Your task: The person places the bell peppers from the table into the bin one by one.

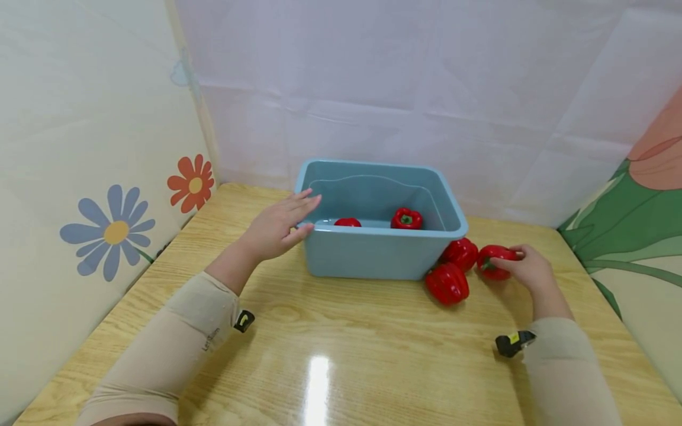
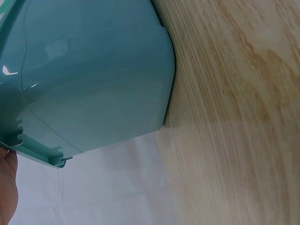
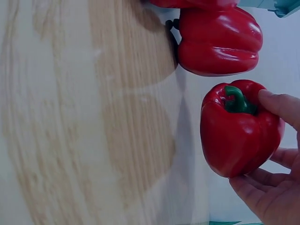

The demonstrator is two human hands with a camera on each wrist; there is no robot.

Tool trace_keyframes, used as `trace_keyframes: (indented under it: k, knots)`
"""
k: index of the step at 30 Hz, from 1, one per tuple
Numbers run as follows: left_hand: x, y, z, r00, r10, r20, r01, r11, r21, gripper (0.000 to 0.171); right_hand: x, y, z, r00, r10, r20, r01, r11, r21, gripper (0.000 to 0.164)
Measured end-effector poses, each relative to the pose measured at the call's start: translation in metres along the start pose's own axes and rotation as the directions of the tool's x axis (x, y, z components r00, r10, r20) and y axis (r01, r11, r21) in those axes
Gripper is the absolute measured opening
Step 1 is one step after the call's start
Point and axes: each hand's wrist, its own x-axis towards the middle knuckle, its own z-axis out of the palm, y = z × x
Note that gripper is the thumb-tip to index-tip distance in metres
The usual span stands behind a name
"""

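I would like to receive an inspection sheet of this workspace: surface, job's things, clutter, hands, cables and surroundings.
Surface: wooden table, bright glare patch toward the near side.
Job's things: blue tub; two red peppers inside it, two more peppers by its right end.
Clutter: nothing seen.
Hands: left hand rests on the tub's left rim; right hand holds a fifth pepper.
Cables: nothing seen.
Surroundings: pale cloth behind, flower-patterned panels at left and right.
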Motion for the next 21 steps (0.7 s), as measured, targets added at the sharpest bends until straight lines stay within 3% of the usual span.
trace_keyframes:
  k: [21]
  knots:
    - [0.0,0.0,0.0,1.0,0.012,-0.012,-0.012,1.0,0.0,0.056,-0.009,-0.014,-0.012,1.0,-0.003,-0.02,0.005,0.997,0.072,0.094]
